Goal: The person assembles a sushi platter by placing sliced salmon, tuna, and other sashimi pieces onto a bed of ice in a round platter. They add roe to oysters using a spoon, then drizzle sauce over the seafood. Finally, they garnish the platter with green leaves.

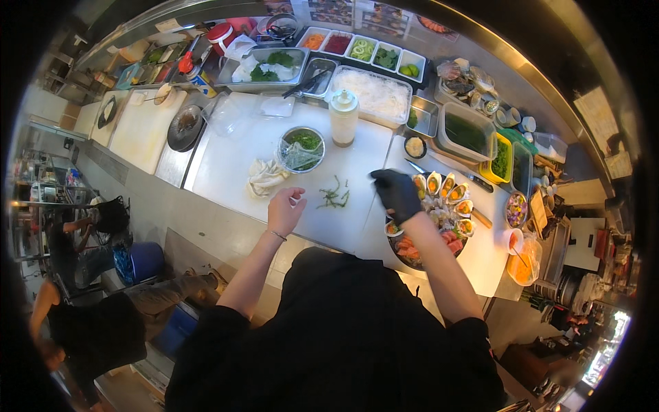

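Note:
Over the near part of the white cutting board (233, 165), my bare left hand (286, 209) hovers with loosely curled fingers apart, holding nothing. Several thin green sprigs (333, 193) lie on the board between my hands. My right hand (398, 193), in a black glove, is at the left edge of the round seafood platter (410, 259), its fingers bent together; whatever they may hold is hidden. Oysters on the half shell (448, 185) with orange topping line the platter, and pink fish slices (449, 242) sit at its near side. My right forearm covers part of it.
A metal bowl of greens (302, 150), a crumpled white cloth (265, 178) and a squeeze bottle (343, 118) stand beyond my hands. A knife (479, 182) lies behind the platter. Garnish containers (362, 49) line the back. Another person (103, 329) is at the left.

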Tool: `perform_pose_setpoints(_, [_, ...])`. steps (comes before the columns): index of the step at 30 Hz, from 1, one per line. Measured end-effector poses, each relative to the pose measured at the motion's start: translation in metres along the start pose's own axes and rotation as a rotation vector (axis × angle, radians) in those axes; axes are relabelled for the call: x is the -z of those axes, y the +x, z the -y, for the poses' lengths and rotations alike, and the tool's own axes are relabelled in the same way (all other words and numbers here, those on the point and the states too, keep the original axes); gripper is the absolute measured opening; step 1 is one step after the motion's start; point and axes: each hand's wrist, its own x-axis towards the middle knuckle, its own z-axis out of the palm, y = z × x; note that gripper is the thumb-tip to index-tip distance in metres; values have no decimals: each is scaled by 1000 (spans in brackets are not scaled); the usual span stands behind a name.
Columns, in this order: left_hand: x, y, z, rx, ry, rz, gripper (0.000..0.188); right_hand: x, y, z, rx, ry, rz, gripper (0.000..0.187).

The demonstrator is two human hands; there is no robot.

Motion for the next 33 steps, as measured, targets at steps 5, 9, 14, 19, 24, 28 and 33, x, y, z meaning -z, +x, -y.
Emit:
perform_pose_setpoints(5, [-17,6,-15,-119,-10,-7,29,-97,-6,14,45,-453,442,26])
perform_pose_setpoints(9, [-31,1,-23,-200,64,103,26,-118,-20,6,60,-545,264,11])
perform_pose_setpoints(14, [-38,-11,-11,-151,154,73,26,-105,-30,2,-104,-102,69,15])
perform_pose_setpoints(19, [-32,-11,-22,-32,-8,98,33,-79,-25,0,-380,511,196,14])
perform_pose_setpoints(24, [-16,-3,-53,4,-907,372,33,-52,-21,12,-447,888,246,18])
perform_pose_setpoints(28, [-26,0,-75,113,-1011,497,27,-29,-26,23,-436,921,145,36])
perform_pose_setpoints(33, [-48,-7,-105,134,-1003,479,22,1,-53,40,44,162,-14,27])
